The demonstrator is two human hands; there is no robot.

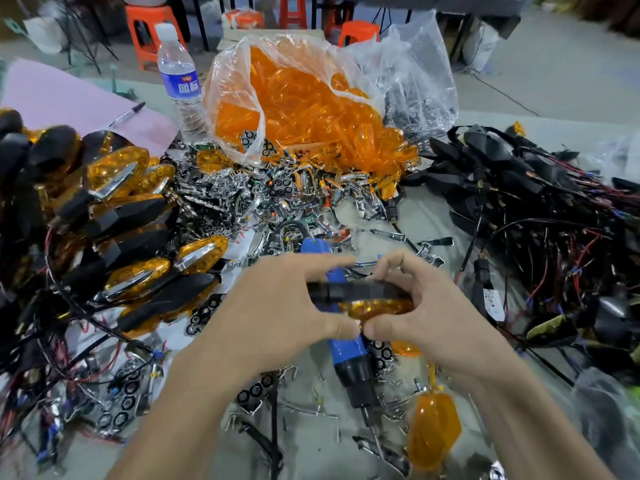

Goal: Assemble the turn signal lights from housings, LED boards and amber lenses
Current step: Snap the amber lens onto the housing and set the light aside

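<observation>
Both hands meet directly above the blue-handled electric screwdriver, which lies on the grey table. The left hand and the right hand grip one partly blurred turn signal between them: a long black plastic housing with a translucent amber lens along its lower edge. The fingers curl over the top of the housing, and the two thumbs press underneath, nearly touching.

Beyond the screwdriver, a crumpled clear plastic bag gapes open, full of loose amber lenses that spill from its mouth onto a heap of small chrome pieces. To the right of that bag stands a second clear bag holding dark parts (too indistinct to identify). Left of the bags stands a clear water bottle with a blue label.

Left of the screwdriver is a pile of finished black-and-amber turn signals; right of it, a tangle of black housings with red and black wires. A single amber lens lies near the screwdriver's tip.
</observation>
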